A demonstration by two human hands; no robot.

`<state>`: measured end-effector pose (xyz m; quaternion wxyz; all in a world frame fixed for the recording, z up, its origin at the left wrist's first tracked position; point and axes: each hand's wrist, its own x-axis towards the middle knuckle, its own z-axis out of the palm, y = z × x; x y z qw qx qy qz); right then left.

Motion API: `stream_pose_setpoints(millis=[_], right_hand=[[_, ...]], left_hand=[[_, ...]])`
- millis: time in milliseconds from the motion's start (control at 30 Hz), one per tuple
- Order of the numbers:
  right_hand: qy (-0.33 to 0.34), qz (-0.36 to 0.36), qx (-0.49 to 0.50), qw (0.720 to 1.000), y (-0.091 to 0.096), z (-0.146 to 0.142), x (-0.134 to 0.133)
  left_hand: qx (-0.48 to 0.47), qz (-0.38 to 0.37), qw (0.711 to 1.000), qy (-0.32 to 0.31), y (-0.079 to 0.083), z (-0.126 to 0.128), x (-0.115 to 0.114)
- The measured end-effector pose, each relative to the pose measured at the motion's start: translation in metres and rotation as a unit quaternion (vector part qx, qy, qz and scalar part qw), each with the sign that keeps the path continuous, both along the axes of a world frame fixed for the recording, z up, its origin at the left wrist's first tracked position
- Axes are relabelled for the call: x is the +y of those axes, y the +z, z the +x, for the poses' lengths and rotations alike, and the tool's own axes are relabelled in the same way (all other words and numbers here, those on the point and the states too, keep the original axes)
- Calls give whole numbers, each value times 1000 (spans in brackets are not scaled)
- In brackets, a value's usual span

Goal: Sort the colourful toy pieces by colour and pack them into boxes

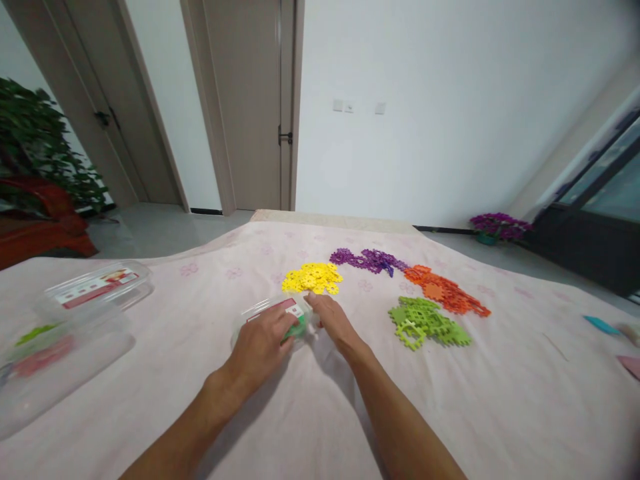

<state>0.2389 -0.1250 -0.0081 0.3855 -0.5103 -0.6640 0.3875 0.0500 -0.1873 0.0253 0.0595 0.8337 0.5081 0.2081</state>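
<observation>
A small clear plastic box (260,311) with a red and white label lies on the pink cloth (500,400), with green pieces showing inside. My left hand (260,347) lies over its near side, fingers curled on it. On the box's right end rests my right hand (333,321), fingers pressed against it. Just beyond lie loose piles of flat plastic pieces: yellow (313,277), purple (367,259), orange (445,293) and light green (427,323).
Two larger clear plastic boxes (95,288) sit at the left, one holding green and red pieces. Small teal and pink things (600,325) lie at the right edge. Doors, a plant and a red chair stand behind.
</observation>
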Motion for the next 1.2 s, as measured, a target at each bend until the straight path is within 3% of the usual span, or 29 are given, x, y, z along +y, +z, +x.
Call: stream_pose_setpoints(millis=[133,233,367,433,500,567,733,900,1067,1200], right_hand=[[-40,6,-65,997,-2,-3,1],[-72,12,-100,992,-6,-4,1],[-83,26,-136,987,-5,-5,-2],[-88,32,-157,983,-2,-6,-4],[-91,29,-175,980,1,-7,-6],[-91,26,-192,977,4,-8,-8],[-83,22,-248,965,10,-13,-14],[-57,25,-288,955,15,-15,-18],[-27,34,-268,963,12,-13,-16],[-27,35,-265,963,11,-14,-15]], left_hand=[[26,-44,999,-3,0,12,-7],[-19,-60,998,11,10,1,-2],[-4,-6,988,157,11,-35,16],[12,-69,973,221,4,-55,25],[17,-173,954,244,-5,-71,32],[16,-216,949,227,-11,-80,36],[-35,-190,963,186,-19,-82,42],[-153,-244,940,182,-26,-87,44],[-226,-308,912,151,-28,-93,40],[-254,-295,908,158,-30,-90,39]])
